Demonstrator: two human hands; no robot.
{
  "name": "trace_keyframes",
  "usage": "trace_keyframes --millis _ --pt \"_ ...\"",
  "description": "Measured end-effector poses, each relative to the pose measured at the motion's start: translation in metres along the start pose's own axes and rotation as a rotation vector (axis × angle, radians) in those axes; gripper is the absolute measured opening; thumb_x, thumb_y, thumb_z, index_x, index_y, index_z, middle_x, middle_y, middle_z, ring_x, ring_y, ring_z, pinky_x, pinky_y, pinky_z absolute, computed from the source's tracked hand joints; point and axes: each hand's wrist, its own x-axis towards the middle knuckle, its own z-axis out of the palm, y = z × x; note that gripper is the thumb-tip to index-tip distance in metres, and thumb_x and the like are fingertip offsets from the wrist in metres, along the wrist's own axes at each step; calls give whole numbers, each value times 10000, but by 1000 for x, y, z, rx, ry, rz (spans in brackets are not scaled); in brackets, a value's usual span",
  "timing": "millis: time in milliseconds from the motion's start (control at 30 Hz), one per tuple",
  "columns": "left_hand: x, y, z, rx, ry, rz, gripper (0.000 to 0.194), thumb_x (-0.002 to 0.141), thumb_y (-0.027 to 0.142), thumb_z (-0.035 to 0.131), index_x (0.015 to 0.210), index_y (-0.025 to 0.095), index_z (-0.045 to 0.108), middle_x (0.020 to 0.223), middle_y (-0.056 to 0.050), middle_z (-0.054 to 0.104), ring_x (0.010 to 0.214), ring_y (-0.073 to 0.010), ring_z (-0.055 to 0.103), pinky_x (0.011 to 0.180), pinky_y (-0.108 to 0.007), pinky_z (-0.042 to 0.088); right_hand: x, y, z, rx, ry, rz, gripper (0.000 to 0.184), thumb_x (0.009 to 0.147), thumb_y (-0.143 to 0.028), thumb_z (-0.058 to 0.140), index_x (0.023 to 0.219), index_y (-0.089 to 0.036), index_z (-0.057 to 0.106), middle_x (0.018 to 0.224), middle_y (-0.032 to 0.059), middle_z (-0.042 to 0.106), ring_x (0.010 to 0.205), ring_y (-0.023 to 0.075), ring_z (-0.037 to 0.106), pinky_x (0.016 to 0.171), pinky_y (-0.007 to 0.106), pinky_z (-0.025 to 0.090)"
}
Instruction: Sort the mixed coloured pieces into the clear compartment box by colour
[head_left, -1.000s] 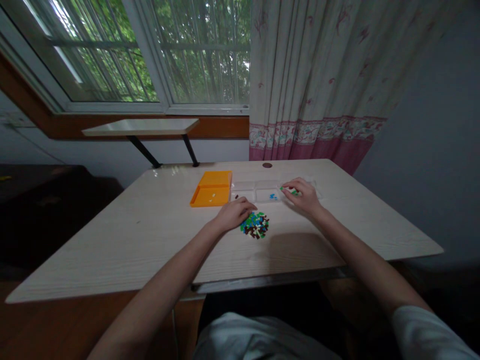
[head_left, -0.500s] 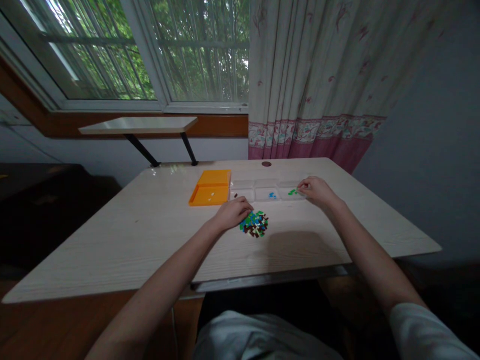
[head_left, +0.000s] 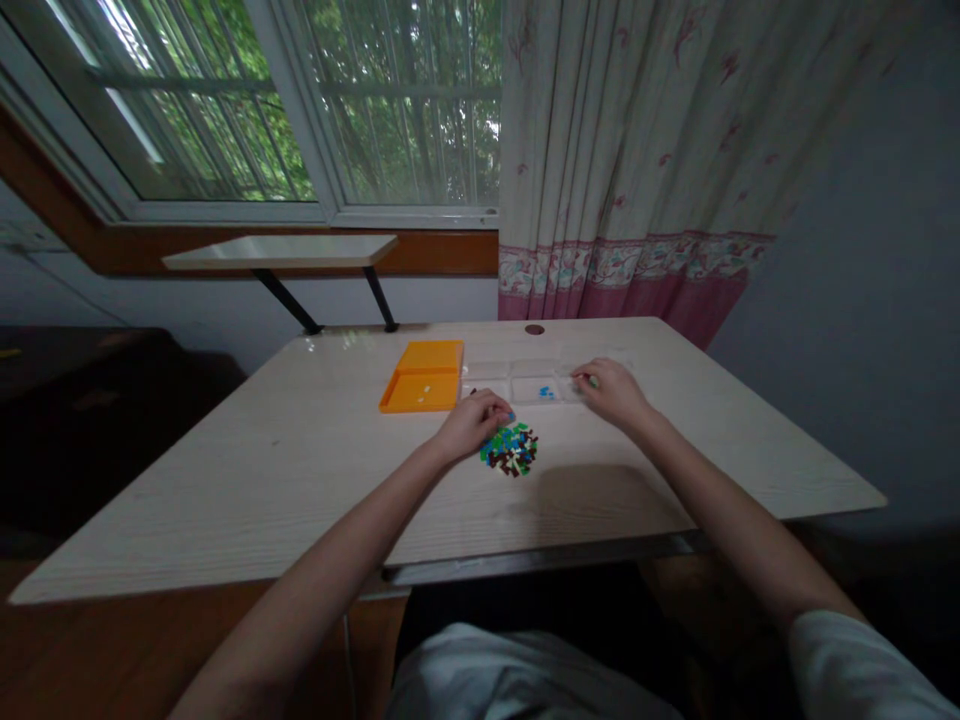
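Observation:
A pile of small coloured pieces [head_left: 512, 452], green, blue, brown and white, lies on the table. My left hand [head_left: 472, 424] is at the pile's upper left edge, thumb and fingers pinched on a small blue piece [head_left: 511, 415]. My right hand [head_left: 613, 392] hovers over the right compartment of a clear tray, fingers together; whether anything is between them I cannot make out. The middle compartment of the clear tray [head_left: 534, 402] holds several blue pieces [head_left: 546, 393]. My right hand mostly hides the green pieces [head_left: 594, 381]. A brown piece shows partly behind my left hand.
Left of the clear tray stands an open orange case [head_left: 420, 406] with a few white pieces [head_left: 425, 391] in it. A raised shelf [head_left: 300, 250] on black brackets overhangs the table's back left. A round brown cap [head_left: 534, 329] sits near the back edge, before the curtain [head_left: 592, 270].
My right hand has moved left across the green pieces. My left hand has lifted slightly and turned, and a blue piece now shows at its fingertips.

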Motion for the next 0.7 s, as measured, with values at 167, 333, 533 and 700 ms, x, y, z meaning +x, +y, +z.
trace_keyframes --millis 167,333,533,700 --pt "1 3 12 -452 72 -227 244 706 332 613 809 111 631 601 8 520 492 -72 399 468 -188 294 -8 -62 11 132 64 -256 178 837 -294 528 923 -189 643 818 50 650 783 167 570 716 274 395" --pt "3 4 15 -838 41 -421 388 580 420 719 769 105 594 468 67 427 382 -26 297 401 -164 193 -18 -80 26 144 102 -327 188 858 -319 517 949 -196 626 837 46 660 779 156 583 703 273 378" --pt "1 7 11 -978 -86 -437 390 577 398 748 754 91 584 508 53 461 374 -4 287 384 -158 152 -18 -80 27 167 148 -299 170 868 -332 506 902 -229 636 835 31 672 759 154 597 680 289 375" --pt "1 11 9 -986 -123 -433 392 575 387 753 762 84 588 555 30 508 388 -2 297 387 -160 147 -17 -80 24 127 156 -318 180 872 -320 496 891 -247 659 813 28 671 728 148 585 657 292 376"
